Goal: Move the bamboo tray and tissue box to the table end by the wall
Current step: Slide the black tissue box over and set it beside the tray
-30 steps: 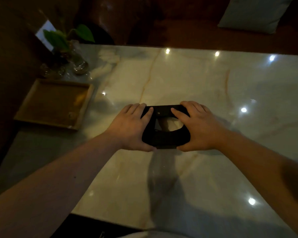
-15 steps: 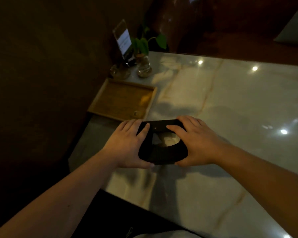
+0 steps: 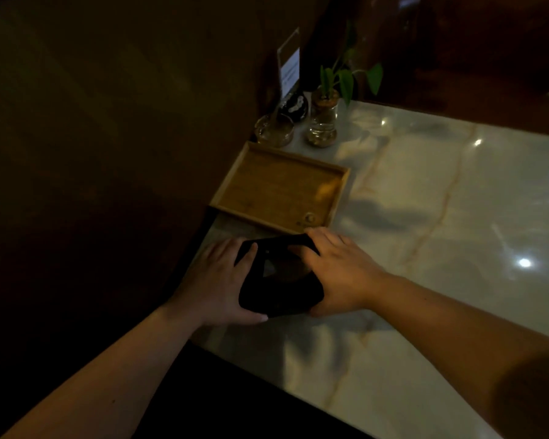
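The bamboo tray [image 3: 279,188] already lies at the wall end of the marble desk [image 3: 457,217], its far rim just short of a small glass dish [image 3: 274,130] and a glass vase holding a green cutting [image 3: 322,123], with a standing card sign [image 3: 289,70] behind them. That half of the task looks finished, as far as placement can be judged.

The tissue box [image 3: 281,278] is what remains. It sits just on the near side of the bamboo tray, close to the tray's near rim (whether the two touch is hidden by the fingers and the gloom). The left hand [image 3: 217,285] is pressed flat against the box's left side with its fingers laid over the top edge; the right hand [image 3: 339,274] clasps the right side the same way, so the box is squeezed between both palms. Whether it rests on the desk or is lifted slightly I cannot tell.

The box itself is black, squat and round-cornered, with a pale opening in its top where tissue shows faintly. By my reading only setting it down and letting go is left.
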